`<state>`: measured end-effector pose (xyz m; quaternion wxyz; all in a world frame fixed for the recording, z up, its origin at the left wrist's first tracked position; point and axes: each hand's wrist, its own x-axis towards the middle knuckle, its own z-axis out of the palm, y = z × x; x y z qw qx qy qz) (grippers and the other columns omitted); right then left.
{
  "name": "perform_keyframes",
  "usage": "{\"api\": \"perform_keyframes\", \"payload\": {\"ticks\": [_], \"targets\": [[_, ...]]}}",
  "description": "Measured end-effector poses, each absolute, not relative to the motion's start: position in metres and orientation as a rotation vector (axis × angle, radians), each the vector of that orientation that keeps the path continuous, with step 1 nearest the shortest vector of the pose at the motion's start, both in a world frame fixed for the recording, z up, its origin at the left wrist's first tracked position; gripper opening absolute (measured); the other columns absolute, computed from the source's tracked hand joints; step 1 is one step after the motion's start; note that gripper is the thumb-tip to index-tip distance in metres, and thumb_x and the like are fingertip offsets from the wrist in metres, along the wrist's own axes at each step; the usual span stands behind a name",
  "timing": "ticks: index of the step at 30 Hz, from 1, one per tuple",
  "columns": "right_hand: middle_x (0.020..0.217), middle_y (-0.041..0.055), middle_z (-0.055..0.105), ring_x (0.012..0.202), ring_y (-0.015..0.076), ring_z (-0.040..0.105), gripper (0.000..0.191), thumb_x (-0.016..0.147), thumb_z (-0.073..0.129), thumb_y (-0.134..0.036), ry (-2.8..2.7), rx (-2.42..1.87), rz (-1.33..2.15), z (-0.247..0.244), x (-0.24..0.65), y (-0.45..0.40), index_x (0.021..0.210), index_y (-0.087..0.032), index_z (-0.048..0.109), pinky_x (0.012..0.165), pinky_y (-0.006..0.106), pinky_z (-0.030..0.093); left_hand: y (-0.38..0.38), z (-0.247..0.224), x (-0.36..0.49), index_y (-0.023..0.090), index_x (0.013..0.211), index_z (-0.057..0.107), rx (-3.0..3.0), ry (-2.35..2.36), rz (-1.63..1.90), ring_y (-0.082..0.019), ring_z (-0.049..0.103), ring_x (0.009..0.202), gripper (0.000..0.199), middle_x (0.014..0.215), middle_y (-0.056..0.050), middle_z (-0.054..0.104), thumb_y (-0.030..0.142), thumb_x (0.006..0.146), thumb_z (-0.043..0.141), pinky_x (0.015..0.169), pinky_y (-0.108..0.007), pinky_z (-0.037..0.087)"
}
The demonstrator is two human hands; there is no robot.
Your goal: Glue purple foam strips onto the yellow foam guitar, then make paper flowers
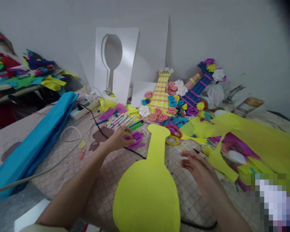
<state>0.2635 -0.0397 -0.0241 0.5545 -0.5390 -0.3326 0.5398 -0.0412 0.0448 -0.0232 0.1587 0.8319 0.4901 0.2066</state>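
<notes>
My left hand (119,139) reaches over the table with its fingers curled round purple paper strips (139,139), part of a small pile. Between my arms lies a yellow guitar-shaped cutout (147,193), its neck pointing away from me. Just right of its neck, my right hand (195,164) hovers with bent fingers apart, holding nothing. Scissors with red and yellow handles (173,140) rest beside the neck, partly covered by it. Several white markers (117,120) and a green cutter or pen (136,125) lie beyond my left hand.
Decorated paper guitars (160,93) lean at the back near a white board with a guitar-shaped hole (130,42). A blue paper roll (36,141) and a white cable (70,154) lie left. Yellow paper scraps (256,138) cover the right; a jar (250,104) stands behind.
</notes>
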Motion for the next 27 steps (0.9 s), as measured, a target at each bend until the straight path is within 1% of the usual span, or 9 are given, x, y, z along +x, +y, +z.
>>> {"api": "perform_keyframes", "payload": {"ticks": [2, 4, 8, 12, 16, 19, 23, 25, 27], "targets": [[0.086, 0.0038, 0.064, 0.065, 0.0156, 0.059, 0.029, 0.055, 0.074, -0.041, -0.785, -1.278, 1.272, -0.024, 0.263, -0.040, 0.075, -0.021, 0.069, 0.064, 0.031, 0.047, 0.047, -0.029, -0.037, 0.018, 0.089, 0.068, 2.443, 1.447, 0.661, -0.018, 0.053, 0.091, 0.024, 0.094, -0.007, 0.057, 0.037, 0.078, 0.056, 0.085, -0.031, 0.042], [0.085, 0.0038, 0.064, 0.065, 0.0152, 0.059, 0.028, 0.056, 0.074, -0.041, -0.789, -1.270, 1.274, -0.023, 0.262, -0.040, 0.075, -0.021, 0.069, 0.064, 0.031, 0.047, 0.050, -0.037, -0.031, 0.017, 0.095, 0.065, 2.457, 1.507, 0.683, -0.019, 0.054, 0.089, 0.026, 0.093, -0.007, 0.058, 0.035, 0.078, 0.058, 0.083, -0.033, 0.043], [0.085, 0.0042, 0.063, 0.063, 0.0151, 0.058, 0.026, 0.058, 0.073, -0.040, -0.803, -1.254, 1.259, -0.021, 0.260, -0.040, 0.074, -0.020, 0.068, 0.063, 0.032, 0.047, 0.054, -0.048, -0.023, 0.017, 0.086, 0.065, 2.459, 1.538, 0.681, -0.020, 0.054, 0.087, 0.017, 0.090, -0.007, 0.060, 0.029, 0.080, 0.055, 0.083, -0.035, 0.042], [0.083, 0.0045, 0.063, 0.063, 0.0154, 0.058, 0.024, 0.061, 0.071, -0.039, -0.812, -1.232, 1.246, -0.022, 0.261, -0.039, 0.074, -0.019, 0.068, 0.061, 0.032, 0.047, 0.056, -0.046, -0.025, 0.017, 0.084, 0.063, 2.471, 1.550, 0.727, -0.021, 0.053, 0.090, 0.015, 0.089, -0.007, 0.061, 0.026, 0.083, 0.050, 0.089, -0.038, 0.038], [0.081, 0.0039, 0.063, 0.063, 0.0147, 0.057, 0.023, 0.062, 0.071, -0.038, -0.819, -1.201, 1.245, -0.021, 0.264, -0.039, 0.075, -0.020, 0.068, 0.061, 0.031, 0.047, 0.053, -0.036, -0.016, 0.016, 0.082, 0.061, 2.456, 1.560, 0.786, -0.022, 0.053, 0.089, 0.016, 0.087, -0.008, 0.061, 0.024, 0.084, 0.047, 0.086, -0.038, 0.038], [0.081, 0.0032, 0.063, 0.062, 0.0141, 0.057, 0.022, 0.062, 0.071, -0.037, -0.822, -1.198, 1.236, -0.017, 0.265, -0.041, 0.075, -0.020, 0.068, 0.061, 0.030, 0.046, 0.052, -0.029, 0.003, 0.014, 0.085, 0.059, 2.420, 1.546, 0.808, -0.021, 0.054, 0.088, 0.018, 0.087, -0.009, 0.062, 0.022, 0.085, 0.043, 0.082, -0.036, 0.041], [0.080, 0.0018, 0.063, 0.062, 0.0130, 0.057, 0.020, 0.063, 0.070, -0.037, -0.838, -1.190, 1.221, -0.015, 0.266, -0.042, 0.075, -0.021, 0.067, 0.061, 0.029, 0.046, 0.059, -0.025, 0.034, 0.015, 0.089, 0.059, 2.380, 1.437, 0.745, -0.016, 0.058, 0.081, 0.017, 0.086, -0.005, 0.064, 0.021, 0.085, 0.044, 0.073, -0.026, 0.044], [0.078, 0.0012, 0.062, 0.060, 0.0129, 0.057, 0.020, 0.063, 0.069, -0.037, -0.844, -1.184, 1.214, -0.015, 0.266, -0.041, 0.074, -0.021, 0.067, 0.060, 0.029, 0.046, 0.063, -0.025, 0.046, 0.015, 0.088, 0.061, 2.382, 1.383, 0.699, -0.016, 0.058, 0.080, 0.017, 0.086, -0.005, 0.065, 0.020, 0.084, 0.045, 0.072, -0.025, 0.044], [0.075, 0.0009, 0.062, 0.059, 0.0138, 0.057, 0.019, 0.062, 0.069, -0.037, -0.846, -1.187, 1.198, -0.015, 0.265, -0.041, 0.072, -0.021, 0.067, 0.059, 0.029, 0.046, 0.066, -0.025, 0.054, 0.015, 0.084, 0.063, 2.404, 1.338, 0.663, -0.017, 0.058, 0.082, 0.017, 0.086, -0.006, 0.065, 0.020, 0.083, 0.046, 0.075, -0.027, 0.043]]}}
